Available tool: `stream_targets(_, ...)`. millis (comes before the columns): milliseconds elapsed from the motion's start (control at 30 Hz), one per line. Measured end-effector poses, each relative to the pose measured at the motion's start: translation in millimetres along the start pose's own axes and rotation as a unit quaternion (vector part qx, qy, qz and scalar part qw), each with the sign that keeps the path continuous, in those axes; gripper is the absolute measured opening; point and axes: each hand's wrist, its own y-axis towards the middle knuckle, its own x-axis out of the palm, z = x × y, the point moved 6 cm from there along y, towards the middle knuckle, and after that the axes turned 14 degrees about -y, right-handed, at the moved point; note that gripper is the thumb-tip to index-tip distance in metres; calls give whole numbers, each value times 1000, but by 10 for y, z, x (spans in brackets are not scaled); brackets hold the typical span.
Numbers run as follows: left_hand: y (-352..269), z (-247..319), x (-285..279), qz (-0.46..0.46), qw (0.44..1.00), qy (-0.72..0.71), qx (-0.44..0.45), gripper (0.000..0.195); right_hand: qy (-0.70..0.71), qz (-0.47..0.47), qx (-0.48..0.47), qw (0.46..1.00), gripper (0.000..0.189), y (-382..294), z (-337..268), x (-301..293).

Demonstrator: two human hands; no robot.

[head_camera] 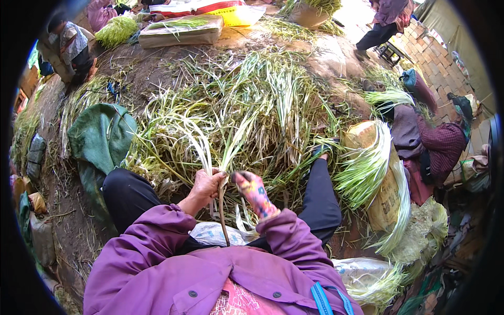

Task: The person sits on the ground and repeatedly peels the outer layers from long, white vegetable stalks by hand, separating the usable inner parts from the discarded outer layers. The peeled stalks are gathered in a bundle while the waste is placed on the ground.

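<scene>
My left hand [205, 186] grips several long, pale leafy stalks [201, 143] near their lower ends; the leaves spread forward over the heap. A thin brown stick or stem [223, 214] runs from beside its fingertips down towards my lap. Close on the right is my right hand [248, 182], in a patterned fabric covering with the fingertips showing, its fingers curled and slightly blurred; whether it holds anything is not clear. Ahead of both hands lies a wide heap of green and yellowed leaves [267, 106]. Under the hands, a white woven sack [218, 233] lies between my legs.
Trimmed pale-green stalks [366, 169] lie over a tan sack [384, 197] on my right. A person [437, 145] sits beyond them. A green cloth sack [103, 136] is by my left knee. Farther ahead stands a wrapped block [181, 33] with leaves on it; other people are around.
</scene>
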Motion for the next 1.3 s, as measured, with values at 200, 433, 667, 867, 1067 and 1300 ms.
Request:
stream_targets(200,6,-56,-24,-12,1000,7,-23,12,157,28,9,987,23,307,-200,87)
stream_targets(433,75,34,-39,-2,998,21,55,10,105,59,-92,988,21,289,-184,69)
stream_targets(667,137,133,-155,63,992,-28,103,7,-265,-58,-110,956,29,-522,220,179)
stream_targets(867,165,257,-173,21,992,-74,104,4,-484,-267,1,834,40,-782,679,68)
stream_targets(1067,91,139,-52,-27,997,-72,4,12,-37,-55,-31,997,31,77,-79,-81)
stream_targets(1300,69,36,35,-71,990,-78,-93,21,261,-142,2,955,26,400,-66,283)
